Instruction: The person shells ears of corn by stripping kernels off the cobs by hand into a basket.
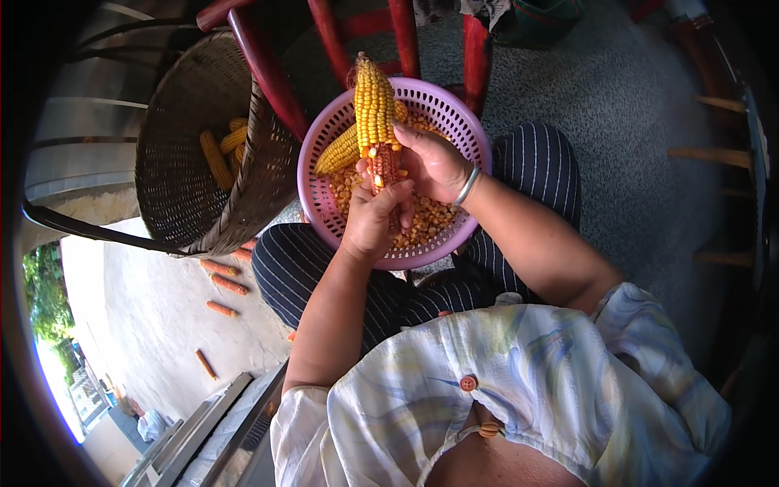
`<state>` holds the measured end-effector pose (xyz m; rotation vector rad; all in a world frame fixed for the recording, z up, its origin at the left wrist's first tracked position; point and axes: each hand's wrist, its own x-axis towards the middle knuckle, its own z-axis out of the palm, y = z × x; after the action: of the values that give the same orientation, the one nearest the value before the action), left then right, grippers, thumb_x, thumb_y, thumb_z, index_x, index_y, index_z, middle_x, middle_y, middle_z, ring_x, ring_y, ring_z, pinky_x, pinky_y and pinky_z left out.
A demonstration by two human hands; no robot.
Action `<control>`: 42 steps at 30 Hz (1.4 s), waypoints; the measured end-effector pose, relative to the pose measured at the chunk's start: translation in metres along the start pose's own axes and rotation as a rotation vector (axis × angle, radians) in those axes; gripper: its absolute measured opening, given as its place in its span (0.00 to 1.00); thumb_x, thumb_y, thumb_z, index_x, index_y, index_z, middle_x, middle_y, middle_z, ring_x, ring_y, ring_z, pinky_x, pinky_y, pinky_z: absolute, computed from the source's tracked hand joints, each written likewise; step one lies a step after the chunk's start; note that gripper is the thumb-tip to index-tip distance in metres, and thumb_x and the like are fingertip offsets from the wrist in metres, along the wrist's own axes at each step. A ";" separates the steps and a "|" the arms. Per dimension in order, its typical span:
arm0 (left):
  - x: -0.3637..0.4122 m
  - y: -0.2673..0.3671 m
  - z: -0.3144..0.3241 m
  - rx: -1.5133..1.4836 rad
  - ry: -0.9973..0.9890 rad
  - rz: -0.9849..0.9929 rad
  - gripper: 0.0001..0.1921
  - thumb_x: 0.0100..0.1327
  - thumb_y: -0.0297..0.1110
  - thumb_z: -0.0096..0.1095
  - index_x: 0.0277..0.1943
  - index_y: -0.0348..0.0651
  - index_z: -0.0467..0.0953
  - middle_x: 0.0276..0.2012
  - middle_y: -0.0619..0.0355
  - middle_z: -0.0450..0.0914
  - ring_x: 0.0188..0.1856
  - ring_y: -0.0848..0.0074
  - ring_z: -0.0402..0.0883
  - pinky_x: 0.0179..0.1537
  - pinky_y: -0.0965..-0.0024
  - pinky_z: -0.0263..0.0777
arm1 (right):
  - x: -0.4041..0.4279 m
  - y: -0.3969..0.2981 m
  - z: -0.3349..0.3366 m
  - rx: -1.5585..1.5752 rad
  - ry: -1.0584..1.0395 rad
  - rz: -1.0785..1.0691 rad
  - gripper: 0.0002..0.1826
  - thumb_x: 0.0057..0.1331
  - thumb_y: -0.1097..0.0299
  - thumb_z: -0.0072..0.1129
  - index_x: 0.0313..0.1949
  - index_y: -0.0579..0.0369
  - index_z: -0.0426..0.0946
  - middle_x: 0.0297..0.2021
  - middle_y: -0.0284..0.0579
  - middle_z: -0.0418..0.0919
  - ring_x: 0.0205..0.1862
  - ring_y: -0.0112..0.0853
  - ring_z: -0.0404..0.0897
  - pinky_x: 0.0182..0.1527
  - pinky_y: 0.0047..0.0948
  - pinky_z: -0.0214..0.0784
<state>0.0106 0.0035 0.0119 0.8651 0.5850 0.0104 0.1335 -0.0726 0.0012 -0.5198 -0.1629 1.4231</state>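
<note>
An ear of corn points away from me over a pink plastic colander. Its far half bears yellow kernels; the near part is mostly bare reddish cob with a few loose kernels. My left hand grips the bare cob. My right hand, with a silver bangle at the wrist, holds the ear from the right, thumb against the kernels' lower edge; its other fingers are partly hidden. Loose kernels lie in the colander below, and another yellow ear rests inside on the left.
A woven basket with several corn ears stands tilted at the left. Bare cobs are scattered on the pale floor below it. Red wooden furniture legs rise just beyond the colander, which sits between my knees.
</note>
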 end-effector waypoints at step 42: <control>0.000 0.003 0.004 -0.084 -0.008 -0.143 0.04 0.57 0.29 0.51 0.32 0.38 0.67 0.19 0.58 0.69 0.16 0.77 0.67 0.16 0.78 0.60 | 0.001 0.009 0.003 -0.429 0.116 -0.151 0.19 0.60 0.64 0.57 0.47 0.60 0.67 0.35 0.42 0.76 0.37 0.27 0.76 0.43 0.25 0.70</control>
<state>0.0135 0.0027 0.0159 0.7399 0.6330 -0.0975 0.1245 -0.0707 -0.0005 -0.9205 -0.4104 1.2077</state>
